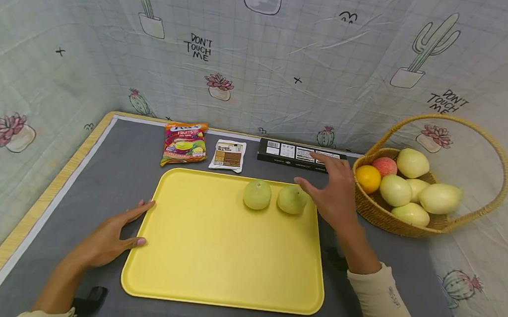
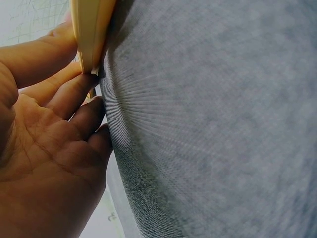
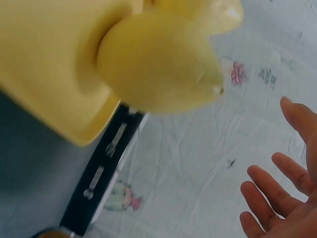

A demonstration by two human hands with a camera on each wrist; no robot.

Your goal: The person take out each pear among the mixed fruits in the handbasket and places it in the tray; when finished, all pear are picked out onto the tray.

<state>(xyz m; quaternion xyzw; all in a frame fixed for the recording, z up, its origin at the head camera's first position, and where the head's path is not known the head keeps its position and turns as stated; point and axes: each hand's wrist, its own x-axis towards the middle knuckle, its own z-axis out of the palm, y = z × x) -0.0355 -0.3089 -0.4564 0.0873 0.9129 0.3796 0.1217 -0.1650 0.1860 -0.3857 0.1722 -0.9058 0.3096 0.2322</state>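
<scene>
A yellow tray (image 1: 224, 255) lies on the dark grey tabletop. At its left rim is my left hand (image 1: 106, 240), thumb and fingertips touching the edge; the left wrist view shows the fingers (image 2: 74, 94) fairly straight against it. Two pale green, pear-like fruits (image 1: 257, 194) (image 1: 291, 200) sit side by side near the tray's back right corner. My right hand (image 1: 338, 200) is raised just beside the right-hand fruit, thumb and fingers spread, holding nothing. In the right wrist view that fruit (image 3: 158, 62) is apart from the fingers.
Right of the tray stands a handled wicker basket (image 1: 379, 215) with an orange (image 1: 368, 179), a red fruit (image 1: 385, 167) and several pale green fruits. Behind the tray lie a colourful sweets bag (image 1: 185, 144), a small white-and-brown packet (image 1: 228, 155) and a long black box (image 1: 276, 159). Patterned cloth hangs behind.
</scene>
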